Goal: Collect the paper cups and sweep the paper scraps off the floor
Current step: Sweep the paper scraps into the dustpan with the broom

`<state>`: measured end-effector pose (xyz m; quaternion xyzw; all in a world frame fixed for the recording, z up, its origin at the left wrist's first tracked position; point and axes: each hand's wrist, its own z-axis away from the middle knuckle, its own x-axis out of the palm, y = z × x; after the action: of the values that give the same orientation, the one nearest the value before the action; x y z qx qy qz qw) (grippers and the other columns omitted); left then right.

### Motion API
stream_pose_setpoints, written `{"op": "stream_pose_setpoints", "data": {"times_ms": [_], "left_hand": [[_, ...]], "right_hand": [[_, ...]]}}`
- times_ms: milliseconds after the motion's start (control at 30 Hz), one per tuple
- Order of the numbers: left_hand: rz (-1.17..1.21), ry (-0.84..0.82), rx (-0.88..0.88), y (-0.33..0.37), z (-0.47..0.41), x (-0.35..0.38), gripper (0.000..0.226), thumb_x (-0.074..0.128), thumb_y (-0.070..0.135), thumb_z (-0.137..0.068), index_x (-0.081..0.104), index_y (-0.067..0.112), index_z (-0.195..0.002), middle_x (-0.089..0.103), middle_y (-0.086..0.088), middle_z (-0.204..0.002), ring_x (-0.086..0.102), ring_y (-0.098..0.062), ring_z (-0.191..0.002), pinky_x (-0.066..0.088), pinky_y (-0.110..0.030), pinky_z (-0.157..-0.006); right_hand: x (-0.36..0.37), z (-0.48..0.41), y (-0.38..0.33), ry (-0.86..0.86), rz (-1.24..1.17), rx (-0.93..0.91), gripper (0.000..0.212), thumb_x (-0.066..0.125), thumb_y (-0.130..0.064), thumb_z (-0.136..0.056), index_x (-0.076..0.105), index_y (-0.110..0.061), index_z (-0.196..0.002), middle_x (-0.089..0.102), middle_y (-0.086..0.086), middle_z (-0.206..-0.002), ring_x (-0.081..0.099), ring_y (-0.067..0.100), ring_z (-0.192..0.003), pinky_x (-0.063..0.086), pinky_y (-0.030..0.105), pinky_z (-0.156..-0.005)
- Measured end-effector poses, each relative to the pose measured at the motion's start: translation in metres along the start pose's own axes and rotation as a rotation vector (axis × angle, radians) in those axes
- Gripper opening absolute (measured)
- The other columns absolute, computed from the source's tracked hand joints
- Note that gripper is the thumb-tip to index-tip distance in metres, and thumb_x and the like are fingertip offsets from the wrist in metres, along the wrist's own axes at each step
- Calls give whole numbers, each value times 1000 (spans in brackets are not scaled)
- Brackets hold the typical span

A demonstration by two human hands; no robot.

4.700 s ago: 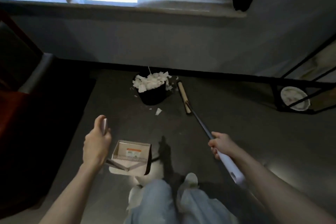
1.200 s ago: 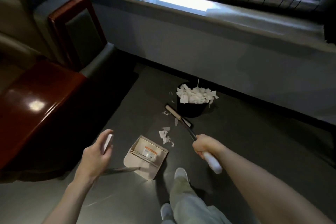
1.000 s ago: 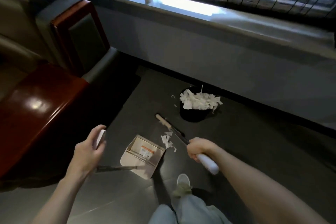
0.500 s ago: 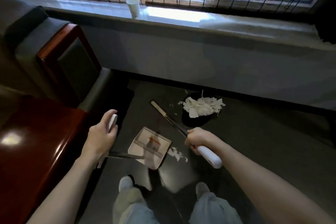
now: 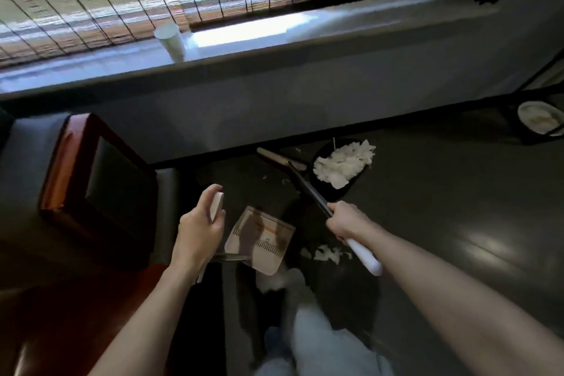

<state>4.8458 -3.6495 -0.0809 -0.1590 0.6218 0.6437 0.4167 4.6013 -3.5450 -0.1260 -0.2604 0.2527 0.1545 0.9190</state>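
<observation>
**Floor sweep, entries placed from the dustpan**

Paper cup [image 5: 171, 41]: upright on the windowsill [image 5: 335, 24], far beyond the dustpan [image 5: 262, 235]; not yet collected.
Left hand [image 5: 200, 229]: clenched round the dustpan's upright handle, probably to keep the pan steady for loading.
Paper scraps [image 5: 328, 253]: loose heap on the floor, just right of the dustpan.
Right hand [image 5: 346, 223]: grasping the broom [image 5: 308, 192], whose head reaches beyond the dustpan, likely for a drawing stroke.
Bin [image 5: 351, 189]: beyond-right of the dustpan, heaped full.

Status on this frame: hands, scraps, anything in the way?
Left hand grips dustpan handle; right hand grips broom. Scrap pile lies beside dustpan, outside it. Nothing between them.
</observation>
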Motion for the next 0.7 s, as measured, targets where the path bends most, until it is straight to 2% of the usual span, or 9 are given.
{"op": "stream_pose_setpoints", "data": {"times_ms": [100, 200, 333, 433, 500, 600, 700], "left_hand": [[15, -21, -16, -11, -32, -3, 42, 54, 17, -93, 45, 37, -128, 61, -1, -81, 64, -19, -68, 57, -42, -65], [34, -45, -26, -19, -59, 0, 41, 55, 16, -93, 46, 36, -128, 60, 2, -80, 63, -17, -68, 56, -38, -63], [19, -73, -12, -28, -91, 5, 43, 55, 14, -92, 48, 32, -130, 61, 3, -78, 63, -15, -71, 55, -38, -70], [18, -82, -12, -33, -107, 7, 42, 55, 12, -92, 49, 33, -128, 62, 0, -76, 63, -16, -67, 55, -38, -67], [18, -88, -9, -37, -111, 6, 41, 54, 14, -92, 48, 35, -126, 61, 2, -74, 62, -17, -62, 55, -38, -61], [21, -103, -3, -41, -116, 2, 40, 54, 15, -92, 46, 38, -124, 60, 3, -75, 62, -16, -62, 55, -37, -60], [27, -109, -10, -44, -120, 1, 39, 54, 15, -92, 46, 37, -124, 61, 2, -77, 62, -18, -64, 54, -35, -61]], "right_hand": [[-6, -30, -16, 39, -2, 43, 44, 43, -9, -89, 51, -17, -131, 59, 5, -76, 56, 15, -49, 39, 20, -38], [-16, -64, -34, 67, 0, 68, 41, 43, -8, -89, 52, -14, -128, 61, 9, -80, 58, 19, -53, 44, 24, -43], [-30, -103, -52, 83, 61, 75, 33, 43, -8, -88, 57, -10, -118, 62, 11, -80, 63, 25, -63, 43, 25, -45], [-42, -114, -48, 123, 199, 88, 46, 44, -7, -87, 49, -18, -132, 57, 8, -84, 60, 26, -68, 45, 29, -50], [-49, -113, -44, 116, 254, 100, 59, 42, -4, -87, 38, -24, -143, 52, 7, -86, 58, 24, -66, 46, 29, -46], [-56, -111, -42, 71, 312, 123, 62, 44, -1, -86, 39, -24, -144, 51, 5, -80, 58, 21, -58, 44, 26, -39], [-61, -100, -44, 14, 381, 145, 65, 48, 2, -84, 41, -27, -142, 56, 8, -80, 58, 21, -55, 49, 28, -42]]}}
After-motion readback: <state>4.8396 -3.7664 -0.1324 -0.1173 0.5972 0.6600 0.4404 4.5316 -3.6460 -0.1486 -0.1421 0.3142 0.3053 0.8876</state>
